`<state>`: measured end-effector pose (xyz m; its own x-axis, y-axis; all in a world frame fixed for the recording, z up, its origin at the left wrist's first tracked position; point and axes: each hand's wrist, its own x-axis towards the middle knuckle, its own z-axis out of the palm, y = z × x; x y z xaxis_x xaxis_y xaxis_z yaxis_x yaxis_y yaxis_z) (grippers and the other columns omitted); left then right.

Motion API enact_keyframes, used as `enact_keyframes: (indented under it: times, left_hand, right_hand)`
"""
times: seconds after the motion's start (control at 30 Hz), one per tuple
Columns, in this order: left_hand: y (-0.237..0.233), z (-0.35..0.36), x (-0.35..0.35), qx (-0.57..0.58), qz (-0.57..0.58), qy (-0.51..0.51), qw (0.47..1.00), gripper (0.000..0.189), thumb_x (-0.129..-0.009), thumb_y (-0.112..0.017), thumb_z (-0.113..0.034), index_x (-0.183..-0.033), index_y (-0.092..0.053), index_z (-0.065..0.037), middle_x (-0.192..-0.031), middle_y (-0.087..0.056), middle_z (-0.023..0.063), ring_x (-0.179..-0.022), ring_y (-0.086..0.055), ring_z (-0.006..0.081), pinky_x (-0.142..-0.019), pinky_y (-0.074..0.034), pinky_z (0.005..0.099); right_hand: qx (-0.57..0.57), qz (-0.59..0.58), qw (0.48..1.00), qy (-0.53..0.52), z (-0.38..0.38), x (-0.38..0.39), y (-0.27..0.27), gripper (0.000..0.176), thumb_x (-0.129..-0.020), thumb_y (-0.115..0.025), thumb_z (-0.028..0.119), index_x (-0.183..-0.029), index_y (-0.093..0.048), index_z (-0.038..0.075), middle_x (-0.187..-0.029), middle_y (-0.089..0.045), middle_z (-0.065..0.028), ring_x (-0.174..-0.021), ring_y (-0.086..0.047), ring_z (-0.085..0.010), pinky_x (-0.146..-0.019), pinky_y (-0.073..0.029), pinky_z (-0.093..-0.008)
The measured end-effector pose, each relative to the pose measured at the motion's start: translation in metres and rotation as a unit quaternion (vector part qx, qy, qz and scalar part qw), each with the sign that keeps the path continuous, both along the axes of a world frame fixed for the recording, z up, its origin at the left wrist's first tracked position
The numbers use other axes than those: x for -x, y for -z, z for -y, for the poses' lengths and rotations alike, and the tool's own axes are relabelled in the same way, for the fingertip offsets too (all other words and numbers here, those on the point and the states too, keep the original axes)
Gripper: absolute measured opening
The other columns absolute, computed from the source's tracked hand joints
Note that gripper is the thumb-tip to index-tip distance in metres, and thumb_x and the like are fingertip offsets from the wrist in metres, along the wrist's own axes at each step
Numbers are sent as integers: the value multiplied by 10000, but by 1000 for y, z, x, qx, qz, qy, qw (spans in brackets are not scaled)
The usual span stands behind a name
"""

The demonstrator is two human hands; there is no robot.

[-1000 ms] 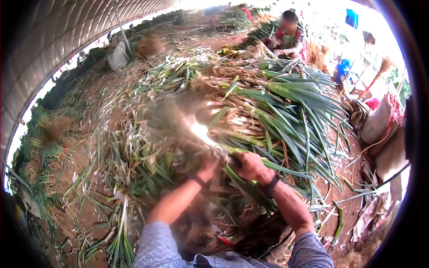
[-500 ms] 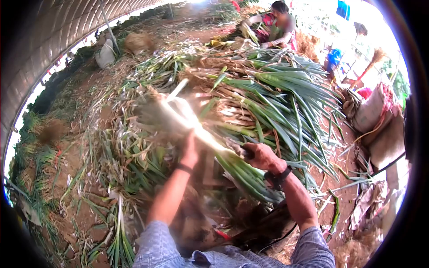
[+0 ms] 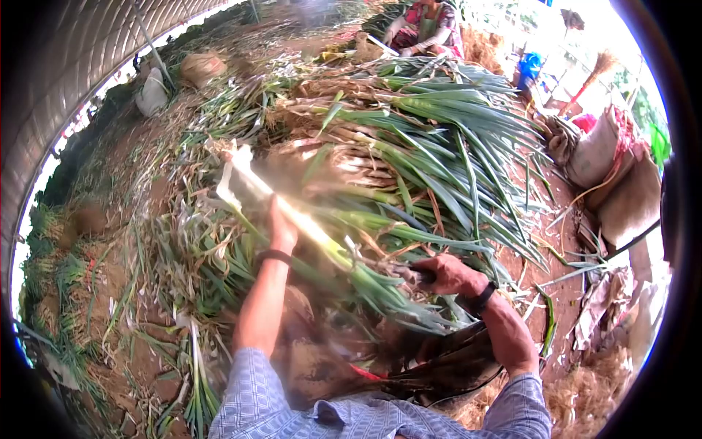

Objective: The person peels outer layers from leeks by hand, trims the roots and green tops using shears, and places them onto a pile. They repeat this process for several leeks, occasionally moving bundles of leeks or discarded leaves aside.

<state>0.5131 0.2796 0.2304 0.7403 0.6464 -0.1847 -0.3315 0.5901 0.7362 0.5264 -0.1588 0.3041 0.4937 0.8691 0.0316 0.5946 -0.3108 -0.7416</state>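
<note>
My left hand [image 3: 282, 223] is closed around the pale shaft of a green onion [image 3: 316, 235], whose white root end points up and left and whose green leaves run down to the right. A dark-handled tool [image 3: 409, 274] is in my right hand [image 3: 452, 275], its far end close to the onion's leaves. Beyond both hands lies a large heap of green onions [image 3: 468, 161], roots to the left and leaves to the right. A peeled strip hangs beside the white end of the held onion.
Another person [image 3: 428, 33] sits behind the heap. Loose leaves and peelings [image 3: 212, 241] cover the ground at the left. Sacks [image 3: 603, 150] stand at the right, with a blue bag [image 3: 529, 67] farther back. A pale sack [image 3: 152, 94] is at the back left.
The view has shifted, so the heap and sacks sit farther left. My right hand and the tool are lower and farther from the onion's shaft. A strip now hangs beside its white end.
</note>
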Motion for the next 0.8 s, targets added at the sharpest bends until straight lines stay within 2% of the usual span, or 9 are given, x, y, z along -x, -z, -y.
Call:
enact_keyframes:
  times: [0.13,0.27,0.3,0.37,0.43,0.5,0.6,0.73,0.8]
  left_hand:
    - [-37,25,5,46,-18,4,999,517,-973,-486,-617,-986,-535,-102,-669,-474,-6,-641,-499,190,-626,-478,388]
    - [-11,0,-7,-22,1,64,998,599,-977,-397,-671,-954,-548,-91,-690,-500,2,-644,-523,194,-629,-485,396]
    - [-5,-6,-4,3,12,106,994,617,-980,-398,-668,-984,-576,-77,-724,-557,20,-652,-551,206,-632,-498,399]
    - [27,-23,-18,-71,15,109,991,632,-986,-408,-656,-1054,-601,-58,-782,-621,41,-682,-590,214,-639,-512,389]
    - [-12,6,-7,-54,46,177,982,650,-995,-426,-625,-1151,-606,-20,-855,-651,54,-726,-620,199,-645,-548,352]
    - [-31,22,-6,-75,45,168,982,627,-1004,-440,-593,-1168,-602,-10,-908,-654,65,-747,-628,190,-633,-559,346]
    - [-52,35,4,-14,15,249,968,382,-1046,-397,-416,-1079,-578,-81,-830,-546,40,-649,-586,176,-536,-506,306]
    - [-44,38,-6,-21,-30,108,993,361,-1025,-442,-430,-1019,-564,-90,-785,-567,61,-595,-592,209,-539,-544,368]
    - [-28,26,4,-15,-33,134,990,365,-1007,-525,-438,-1075,-574,-83,-897,-617,80,-737,-629,225,-626,-570,375]
  right_hand:
    - [16,61,998,12,-8,8,-12,412,-776,-678,76,-1185,-701,108,-897,-706,-187,-784,-680,-377,-720,-552,-452]
    - [25,103,994,7,-14,10,-14,413,-777,-680,97,-1188,-696,144,-937,-716,-168,-824,-681,-381,-730,-551,-466]
    - [34,114,993,14,-18,12,-12,399,-779,-680,101,-1175,-695,142,-936,-718,-161,-825,-682,-375,-728,-548,-466]
    - [52,137,989,31,-25,14,-6,370,-781,-680,109,-1150,-693,139,-934,-720,-148,-827,-683,-364,-723,-543,-465]
    - [36,135,989,48,-32,13,1,338,-772,-675,108,-1110,-682,116,-925,-721,-139,-827,-685,-351,-713,-535,-468]
    - [7,154,987,46,-38,11,5,338,-766,-672,107,-1104,-676,111,-928,-721,-140,-825,-685,-351,-705,-533,-470]
    - [34,141,988,51,-45,8,7,372,-755,-676,102,-1126,-669,121,-930,-721,-141,-819,-683,-358,-682,-522,-475]
    - [18,139,990,29,-48,6,10,382,-757,-672,98,-1137,-673,135,-916,-721,-145,-805,-683,-364,-662,-519,-482]
    - [36,133,990,38,-49,8,9,384,-761,-671,101,-1143,-677,139,-902,-721,-144,-799,-683,-365,-668,-525,-483]
